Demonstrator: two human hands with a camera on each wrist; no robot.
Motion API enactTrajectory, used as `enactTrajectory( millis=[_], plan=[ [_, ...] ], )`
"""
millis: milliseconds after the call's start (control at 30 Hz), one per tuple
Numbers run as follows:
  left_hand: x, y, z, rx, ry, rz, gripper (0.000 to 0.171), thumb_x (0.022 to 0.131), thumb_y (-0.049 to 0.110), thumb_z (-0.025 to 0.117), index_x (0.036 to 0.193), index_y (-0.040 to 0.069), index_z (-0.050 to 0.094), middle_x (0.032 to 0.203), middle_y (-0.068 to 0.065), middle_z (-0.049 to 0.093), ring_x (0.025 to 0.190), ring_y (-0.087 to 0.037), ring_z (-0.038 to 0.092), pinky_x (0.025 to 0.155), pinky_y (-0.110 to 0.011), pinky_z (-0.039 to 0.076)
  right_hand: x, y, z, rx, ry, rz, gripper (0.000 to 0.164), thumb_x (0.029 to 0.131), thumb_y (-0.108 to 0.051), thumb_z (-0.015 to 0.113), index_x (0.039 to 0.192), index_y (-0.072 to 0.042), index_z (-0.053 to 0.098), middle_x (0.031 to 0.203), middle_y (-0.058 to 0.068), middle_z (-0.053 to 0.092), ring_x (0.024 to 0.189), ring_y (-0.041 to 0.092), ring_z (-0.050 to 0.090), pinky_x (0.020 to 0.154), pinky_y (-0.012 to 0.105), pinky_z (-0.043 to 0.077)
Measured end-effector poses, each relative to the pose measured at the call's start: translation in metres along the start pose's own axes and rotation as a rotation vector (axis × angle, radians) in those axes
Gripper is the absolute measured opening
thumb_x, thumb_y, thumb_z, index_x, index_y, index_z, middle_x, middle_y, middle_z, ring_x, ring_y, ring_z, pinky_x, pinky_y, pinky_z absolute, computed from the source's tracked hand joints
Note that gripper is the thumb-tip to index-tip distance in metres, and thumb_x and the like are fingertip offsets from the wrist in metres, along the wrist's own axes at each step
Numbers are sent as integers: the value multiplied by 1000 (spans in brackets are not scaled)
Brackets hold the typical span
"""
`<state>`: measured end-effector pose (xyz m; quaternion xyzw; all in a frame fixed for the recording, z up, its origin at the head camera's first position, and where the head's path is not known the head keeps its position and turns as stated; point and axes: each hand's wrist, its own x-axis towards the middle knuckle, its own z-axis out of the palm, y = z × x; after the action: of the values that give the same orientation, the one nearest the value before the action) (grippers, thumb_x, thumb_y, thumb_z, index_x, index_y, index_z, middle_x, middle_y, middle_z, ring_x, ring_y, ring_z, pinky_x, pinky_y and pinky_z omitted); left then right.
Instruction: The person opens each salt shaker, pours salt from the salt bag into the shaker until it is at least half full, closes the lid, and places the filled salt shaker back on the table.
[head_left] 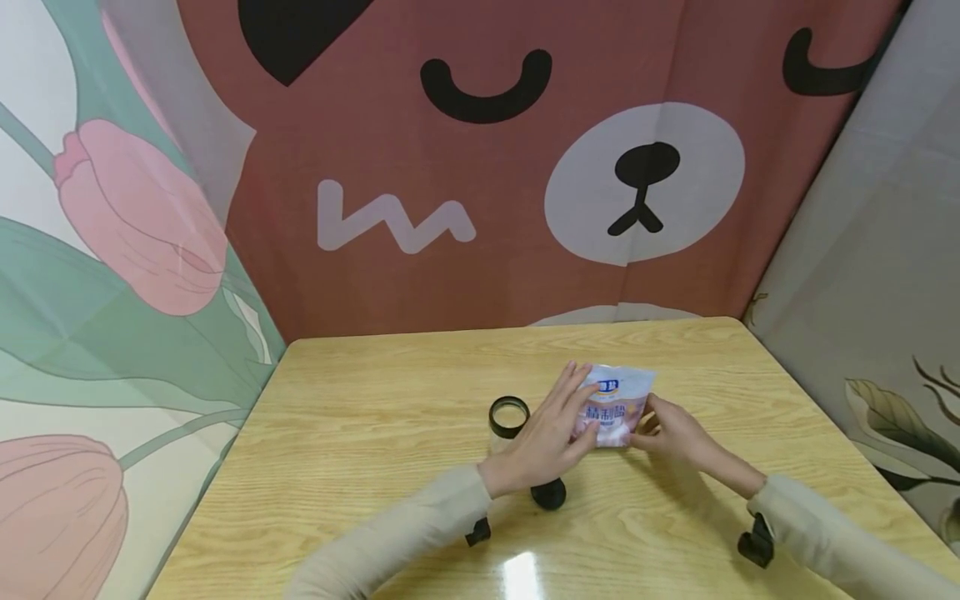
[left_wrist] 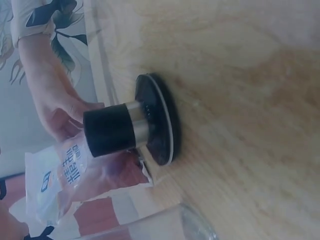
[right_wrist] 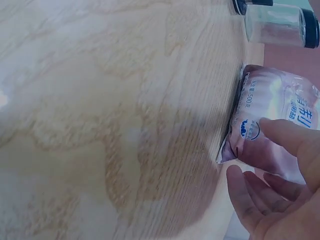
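Observation:
A pink and white packet of salt (head_left: 613, 408) stands upright on the table, its printed front towards me. In the head view my left hand (head_left: 546, 437) lies along the packet's left side, fingers straight, with a finger and the thumb across its front. My right hand (head_left: 671, 429) pinches the lower right edge; in the right wrist view its thumb (right_wrist: 285, 135) lies over the front, the other fingers beside the edge. Left of the packet is a clear jar (right_wrist: 275, 25) with a black rim (head_left: 509, 417) and an open top, partly hidden by my left hand.
A black lid (left_wrist: 157, 120) with a silver band and a tall black knob (left_wrist: 107, 130) sits on the wooden table (head_left: 375, 417), near my left wrist. Printed cloth with a bear (head_left: 480, 167) hangs behind the table, and flowered cloth (head_left: 142, 217) at the left.

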<state>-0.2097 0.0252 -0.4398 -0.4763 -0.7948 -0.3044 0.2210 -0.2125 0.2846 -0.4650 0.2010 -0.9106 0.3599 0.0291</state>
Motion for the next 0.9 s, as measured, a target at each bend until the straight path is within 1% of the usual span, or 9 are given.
enactTrajectory(
  millis=[167, 400, 500, 633, 667, 733, 800, 867, 900],
  plan=[
    [-1, 1, 5, 7, 29, -34, 52, 98, 15, 56, 143, -4, 39, 160, -19, 21, 149, -31, 11, 119, -40, 19, 2, 4, 1, 32, -10, -11, 58, 79, -6, 83, 123, 13, 50, 95, 16, 65, 79, 31, 67, 64, 27, 59],
    [-5, 5, 12, 8, 52, -176, 64, 98, 19, 59, 148, -5, 27, 159, -28, 15, 149, -32, 8, 118, -41, 20, 4, 7, 4, 86, -39, 16, 63, 76, -6, 86, 123, 14, 49, 95, 16, 65, 74, 22, 66, 65, 25, 58],
    [-7, 5, 15, 24, 64, -225, 69, 97, 20, 60, 149, -6, 24, 158, -29, 14, 149, -35, 11, 118, -41, 22, 4, 7, 5, 77, -42, 21, 66, 75, -6, 86, 124, 14, 48, 94, 15, 66, 75, 23, 66, 65, 26, 57],
    [-10, 5, 20, -4, 55, -282, 72, 98, 22, 60, 150, -6, 19, 159, -27, 15, 147, -35, 20, 117, -39, 24, 4, 7, 6, 86, -42, 28, 71, 74, -5, 87, 127, 15, 45, 96, 19, 65, 77, 27, 66, 66, 26, 58],
    [-11, 5, 21, -17, 49, -299, 74, 98, 22, 60, 151, -6, 18, 158, -27, 18, 144, -33, 27, 116, -37, 26, 4, 8, 6, 91, -42, 30, 71, 73, -5, 87, 127, 16, 45, 97, 20, 65, 77, 28, 66, 66, 26, 58],
    [-12, 5, 22, -56, 30, -338, 77, 98, 23, 60, 153, -4, 12, 153, -26, 29, 131, -28, 45, 110, -31, 39, 5, 8, 6, 103, -43, 34, 71, 72, -4, 87, 126, 16, 45, 98, 22, 65, 77, 28, 66, 67, 26, 58],
    [-13, 6, 23, -95, 9, -381, 81, 99, 23, 61, 154, -3, 8, 144, -23, 41, 115, -22, 55, 99, -25, 47, 5, 8, 7, 111, -43, 39, 70, 72, -4, 87, 124, 16, 45, 97, 21, 65, 77, 28, 67, 66, 26, 58],
    [-13, 6, 24, -117, -13, -426, 85, 99, 23, 61, 155, -3, 3, 138, -20, 47, 100, -17, 57, 88, -20, 51, 5, 8, 7, 113, -45, 39, 69, 71, -4, 87, 123, 16, 46, 97, 21, 65, 77, 28, 67, 66, 26, 58],
    [-14, 6, 24, -131, -25, -447, 86, 99, 24, 61, 156, -2, 2, 138, -20, 47, 97, -17, 57, 83, -19, 52, 6, 8, 7, 116, -47, 39, 68, 71, -3, 87, 122, 16, 46, 96, 21, 65, 77, 28, 67, 66, 26, 58]
  ],
)
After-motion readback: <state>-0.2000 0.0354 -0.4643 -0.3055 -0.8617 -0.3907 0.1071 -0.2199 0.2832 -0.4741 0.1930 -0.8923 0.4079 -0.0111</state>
